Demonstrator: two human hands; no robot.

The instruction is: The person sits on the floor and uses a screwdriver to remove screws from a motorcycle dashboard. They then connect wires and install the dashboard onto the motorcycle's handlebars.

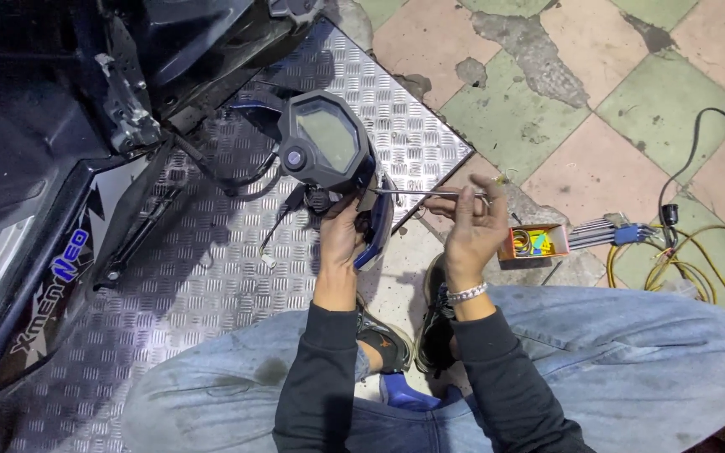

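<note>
Checker-plate ramp underneath — left hand (341,235) grips the scooter's speedometer cluster (326,143), already off its mount but wired; right hand (472,226) pinches a thin screwdriver (417,193) — fasteners apparently remain.

Meter (326,138): in my left hand (341,235), over the plate (237,277).
Scooter (35,168): far left, on the plate.
Box (534,243): right of my right hand (472,231).
Cables (681,252): far right, on the floor (589,84).
</note>
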